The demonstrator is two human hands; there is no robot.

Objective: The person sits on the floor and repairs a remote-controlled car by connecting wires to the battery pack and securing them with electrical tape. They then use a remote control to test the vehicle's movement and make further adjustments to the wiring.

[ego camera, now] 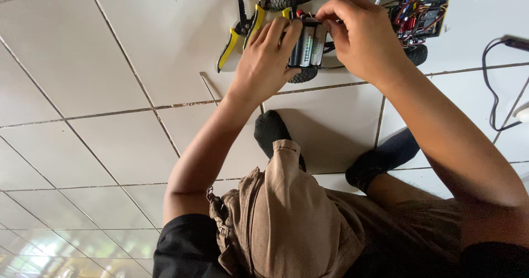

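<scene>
Fingers [286, 35] of both hands pinch a battery holder [308, 44] filled with cells [306, 47].

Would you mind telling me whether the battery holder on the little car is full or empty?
Loaded, at least partly: batteries lie side by side in it between the left hand and right hand; any further slots are hidden.

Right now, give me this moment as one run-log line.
left hand: grips battery pack | right hand: fingertips at pack's top end | pack: over small wheeled car | pliers: on tiled floor, beside left hand
</scene>
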